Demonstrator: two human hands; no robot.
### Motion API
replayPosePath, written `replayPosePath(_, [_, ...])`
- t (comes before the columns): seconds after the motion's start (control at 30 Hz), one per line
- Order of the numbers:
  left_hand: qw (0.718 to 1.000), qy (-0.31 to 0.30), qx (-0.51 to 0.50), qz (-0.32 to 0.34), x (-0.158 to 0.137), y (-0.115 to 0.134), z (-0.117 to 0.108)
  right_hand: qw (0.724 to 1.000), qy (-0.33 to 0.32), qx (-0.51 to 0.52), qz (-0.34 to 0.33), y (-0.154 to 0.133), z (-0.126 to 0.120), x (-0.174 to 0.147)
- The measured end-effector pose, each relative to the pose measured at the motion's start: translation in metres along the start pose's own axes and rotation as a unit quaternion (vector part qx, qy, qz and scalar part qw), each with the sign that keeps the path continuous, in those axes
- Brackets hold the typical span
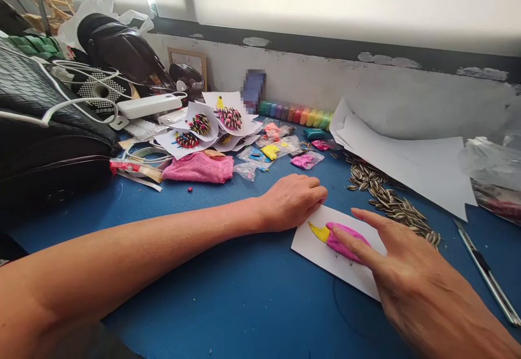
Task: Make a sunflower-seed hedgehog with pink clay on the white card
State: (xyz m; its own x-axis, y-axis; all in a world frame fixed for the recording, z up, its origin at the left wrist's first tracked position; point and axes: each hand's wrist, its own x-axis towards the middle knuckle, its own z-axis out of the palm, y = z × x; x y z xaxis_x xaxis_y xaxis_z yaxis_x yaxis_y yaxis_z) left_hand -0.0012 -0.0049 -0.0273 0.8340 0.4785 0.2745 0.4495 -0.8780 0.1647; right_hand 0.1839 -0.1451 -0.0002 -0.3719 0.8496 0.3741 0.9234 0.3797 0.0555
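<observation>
A white paper card (311, 245) lies on the blue table, carrying a flat animal shape with a yellow clay head (318, 232) and a pink clay body (345, 248). Small legs are drawn below the body. My right hand (415, 272) has its fingers apart; the thumb presses on the pink clay and the index finger stretches beyond the card's far edge. At the card's far left corner rests my left hand (293, 202), curled closed. Its fingertips are turned away, so whatever they may hold is hidden.
Striped sunflower seeds (396, 204) lie behind the card, beside white paper sheets (411, 153). A utility knife (486, 272) lies at right. Bagged clay (307, 159), a pink cloth (199, 167), seed-covered cards (199, 124) and a black bag (49, 147) stand further back and left.
</observation>
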Motion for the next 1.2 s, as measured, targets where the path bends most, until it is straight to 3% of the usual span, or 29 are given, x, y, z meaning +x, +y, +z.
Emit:
replayPosePath(0.1, [1.000,0.002,0.003,0.002,0.000,0.000,0.000,0.998,0.008,-0.017,-0.055,-0.001,0.000,-0.004])
replayPosePath(0.7, [0.999,-0.001,0.039,0.015,0.000,0.002,0.001,0.979,0.015,-0.176,-0.100,-0.002,0.002,-0.006])
replayPosePath(0.97, [0.998,-0.004,0.054,0.015,0.001,0.004,0.000,0.983,-0.004,-0.149,-0.104,0.000,-0.002,-0.011])
replayPosePath(1.2, [0.997,0.008,0.067,0.033,0.001,0.003,0.002,0.983,0.120,-0.062,-0.123,-0.008,-0.003,-0.012])
